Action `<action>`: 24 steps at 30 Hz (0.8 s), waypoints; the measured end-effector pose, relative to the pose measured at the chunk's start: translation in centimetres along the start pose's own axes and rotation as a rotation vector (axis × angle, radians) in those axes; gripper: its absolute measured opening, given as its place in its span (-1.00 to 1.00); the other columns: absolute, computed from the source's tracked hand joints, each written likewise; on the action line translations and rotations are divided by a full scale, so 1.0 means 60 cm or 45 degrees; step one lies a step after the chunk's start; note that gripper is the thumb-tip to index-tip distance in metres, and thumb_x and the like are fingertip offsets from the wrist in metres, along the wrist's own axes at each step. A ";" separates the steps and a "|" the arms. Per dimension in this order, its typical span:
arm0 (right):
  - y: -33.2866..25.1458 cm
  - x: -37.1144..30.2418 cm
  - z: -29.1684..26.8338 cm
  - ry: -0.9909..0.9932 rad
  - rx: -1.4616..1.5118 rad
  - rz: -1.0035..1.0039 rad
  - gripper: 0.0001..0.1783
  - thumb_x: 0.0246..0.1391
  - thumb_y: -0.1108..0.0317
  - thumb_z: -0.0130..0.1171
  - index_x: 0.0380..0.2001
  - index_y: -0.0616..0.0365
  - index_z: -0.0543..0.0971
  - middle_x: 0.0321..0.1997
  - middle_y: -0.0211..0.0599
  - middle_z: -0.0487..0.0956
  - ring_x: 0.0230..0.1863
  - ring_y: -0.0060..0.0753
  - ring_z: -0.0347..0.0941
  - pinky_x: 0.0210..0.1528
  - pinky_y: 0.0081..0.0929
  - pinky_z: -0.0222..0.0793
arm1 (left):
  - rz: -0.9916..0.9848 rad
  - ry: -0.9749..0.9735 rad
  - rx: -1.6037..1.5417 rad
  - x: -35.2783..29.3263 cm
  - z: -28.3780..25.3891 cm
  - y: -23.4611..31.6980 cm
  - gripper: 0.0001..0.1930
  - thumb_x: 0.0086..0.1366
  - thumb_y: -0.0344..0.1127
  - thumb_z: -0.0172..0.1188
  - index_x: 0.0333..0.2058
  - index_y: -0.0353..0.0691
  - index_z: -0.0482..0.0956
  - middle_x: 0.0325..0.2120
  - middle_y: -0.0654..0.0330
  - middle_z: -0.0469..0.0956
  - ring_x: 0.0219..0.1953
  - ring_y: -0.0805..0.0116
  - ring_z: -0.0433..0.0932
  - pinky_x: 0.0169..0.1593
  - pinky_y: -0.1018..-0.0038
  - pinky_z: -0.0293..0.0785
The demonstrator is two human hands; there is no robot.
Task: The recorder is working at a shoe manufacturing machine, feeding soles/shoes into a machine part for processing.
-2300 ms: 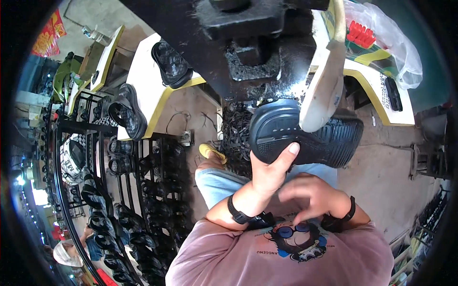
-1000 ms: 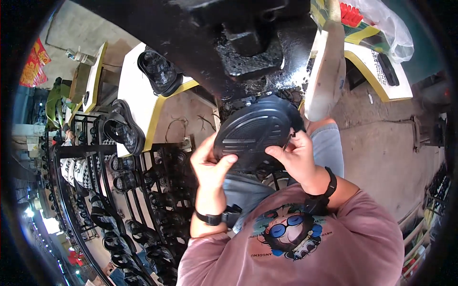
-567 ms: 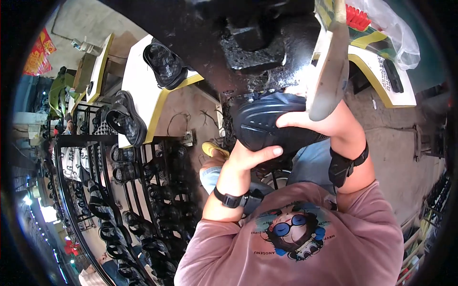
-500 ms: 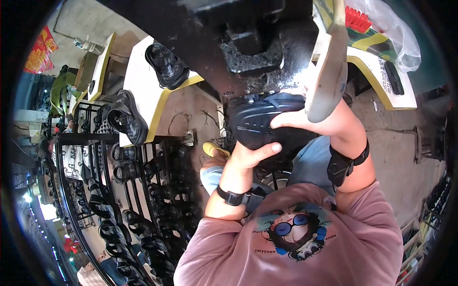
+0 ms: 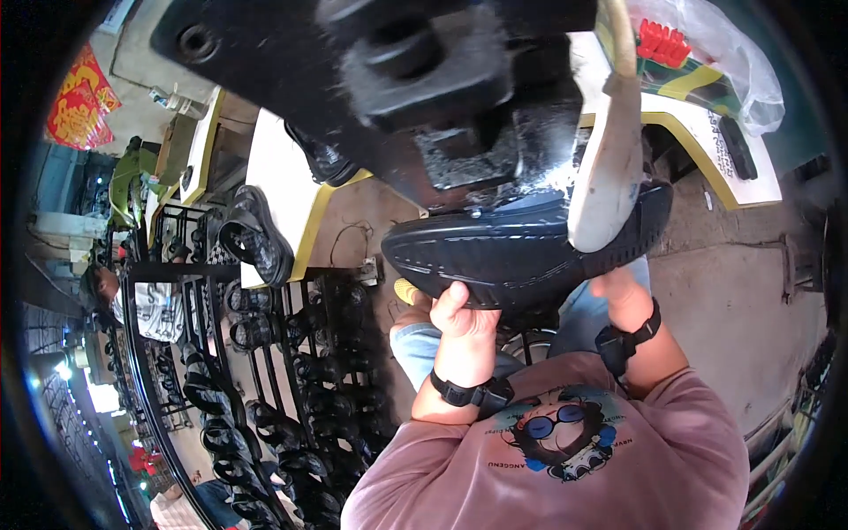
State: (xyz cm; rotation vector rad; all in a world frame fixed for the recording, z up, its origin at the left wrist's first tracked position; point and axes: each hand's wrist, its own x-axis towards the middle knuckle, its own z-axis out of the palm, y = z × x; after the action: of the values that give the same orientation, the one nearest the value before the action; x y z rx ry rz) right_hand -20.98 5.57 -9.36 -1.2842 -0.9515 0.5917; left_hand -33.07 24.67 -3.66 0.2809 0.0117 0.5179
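Note:
A black shoe (image 5: 503,263) lies sideways at the lower edge of a dark machine head (image 5: 481,150), its long stitched side facing me. My left hand (image 5: 464,320) grips the shoe from below at its left end, thumb pressed on the side and fingers hidden beneath. Under the shoe's right part is my right hand (image 5: 625,300), slightly blurred, its fingers mostly hidden behind the shoe. A worn beige lever (image 5: 609,168) hangs from the machine and overlaps the shoe's right half.
At the left, black sandals (image 5: 256,234) rest on a white table (image 5: 278,177) with a yellow edge. Below it, a black rack (image 5: 132,336) holds several rows of black footwear. A second white table (image 5: 751,181) at the right bears red pieces (image 5: 662,44) and a clear plastic bag (image 5: 751,66).
The shoe has been turned and shows its full side. My right hand has moved from beside the lever down to the shoe's underside. My left hand stays at the shoe's left part.

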 end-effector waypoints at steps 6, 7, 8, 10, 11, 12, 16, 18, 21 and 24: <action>-0.130 0.053 0.052 0.160 0.083 0.060 -0.41 -0.10 0.32 0.24 0.05 0.28 0.40 0.07 -0.27 0.46 0.06 -0.31 0.36 0.15 -0.35 0.21 | 0.139 0.227 0.111 0.006 -0.039 0.007 -0.33 0.03 -0.01 0.23 0.10 -0.21 0.36 0.04 0.03 0.42 0.06 -0.01 0.40 0.15 0.00 0.31; -0.138 0.071 0.073 0.144 0.208 0.076 -0.44 -0.08 0.34 0.22 0.04 0.27 0.41 0.05 -0.28 0.47 0.06 -0.32 0.35 0.15 -0.35 0.21 | 0.170 0.211 0.244 0.003 -0.034 0.032 -0.30 0.04 0.05 0.21 0.11 -0.20 0.34 0.05 0.03 0.40 0.05 0.00 0.40 0.14 0.00 0.32; -0.143 0.078 0.086 0.175 0.294 0.110 -0.47 -0.06 0.35 0.21 0.03 0.26 0.42 0.04 -0.28 0.48 0.05 -0.33 0.35 0.14 -0.36 0.21 | 0.125 0.254 0.289 0.007 -0.037 0.039 -0.26 0.04 0.10 0.20 0.13 -0.21 0.31 0.06 0.03 0.40 0.07 0.01 0.38 0.14 0.00 0.32; -0.128 0.085 0.116 0.313 0.401 0.046 -0.60 -0.05 0.45 0.23 -0.06 0.23 0.50 -0.05 -0.28 0.53 -0.05 -0.36 0.43 0.03 -0.40 0.32 | 0.449 0.319 1.563 0.011 -0.035 0.074 -0.35 0.06 -0.02 0.24 0.09 -0.23 0.36 0.02 0.05 0.44 0.04 0.07 0.42 0.11 0.08 0.36; -0.125 0.097 0.135 0.280 0.452 0.037 -0.60 -0.05 0.45 0.24 -0.07 0.22 0.50 -0.06 -0.28 0.54 -0.06 -0.37 0.44 0.03 -0.41 0.33 | 0.362 0.142 0.978 0.025 -0.013 0.109 -0.36 0.12 -0.02 0.19 0.12 -0.22 0.31 0.04 0.03 0.41 0.04 0.10 0.42 0.09 0.12 0.37; -0.124 0.106 0.151 0.253 0.491 0.031 -0.60 -0.06 0.45 0.26 -0.08 0.22 0.51 -0.07 -0.28 0.55 -0.08 -0.38 0.45 0.02 -0.41 0.33 | 0.264 -0.042 0.382 0.042 0.011 0.142 -0.37 0.17 -0.02 0.15 0.16 -0.21 0.27 0.06 0.01 0.39 0.04 0.13 0.42 0.08 0.17 0.38; -0.112 0.129 0.175 0.183 0.343 0.011 -0.62 -0.06 0.44 0.27 -0.10 0.21 0.53 -0.10 -0.28 0.57 -0.11 -0.37 0.46 0.01 -0.41 0.34 | 0.914 0.481 1.842 0.068 0.082 0.220 -0.56 0.19 -0.22 0.12 0.03 -0.21 0.32 -0.08 0.06 0.40 -0.07 0.25 0.44 0.04 0.28 0.36; -0.105 0.141 0.188 0.143 0.079 -0.088 -0.65 -0.06 0.42 0.28 -0.13 0.22 0.55 -0.13 -0.26 0.58 -0.11 -0.36 0.47 0.01 -0.42 0.35 | 0.670 -0.209 2.398 0.079 0.142 0.227 -0.57 -0.12 -0.21 0.40 -0.26 -0.24 0.50 -0.26 0.13 0.49 -0.23 0.30 0.49 -0.10 0.37 0.39; -0.082 0.149 0.189 0.140 0.199 -0.118 -0.51 -0.08 0.41 0.31 -0.02 0.21 0.47 -0.01 -0.22 0.51 -0.01 -0.31 0.44 0.08 -0.37 0.32 | 0.122 -0.735 2.613 0.091 0.182 0.154 -0.49 -0.28 -0.11 0.52 -0.39 -0.30 0.55 -0.57 0.12 0.54 -0.47 0.32 0.56 -0.31 0.44 0.47; -0.081 0.151 0.159 0.060 0.211 -0.066 -0.47 -0.15 0.44 0.37 -0.04 0.22 0.46 -0.03 -0.21 0.52 0.02 -0.38 0.42 0.08 -0.40 0.33 | -0.033 -0.392 2.098 0.072 0.141 0.127 -0.59 -0.18 -0.32 0.51 -0.36 -0.34 0.52 -0.47 0.14 0.59 -0.38 0.45 0.58 -0.27 0.54 0.49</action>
State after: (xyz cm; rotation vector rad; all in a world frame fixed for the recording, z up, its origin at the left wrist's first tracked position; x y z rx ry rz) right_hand -25.13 16.99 -2.31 -1.1179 -0.8757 0.5851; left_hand -32.34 30.87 6.78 1.9626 0.1454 0.3243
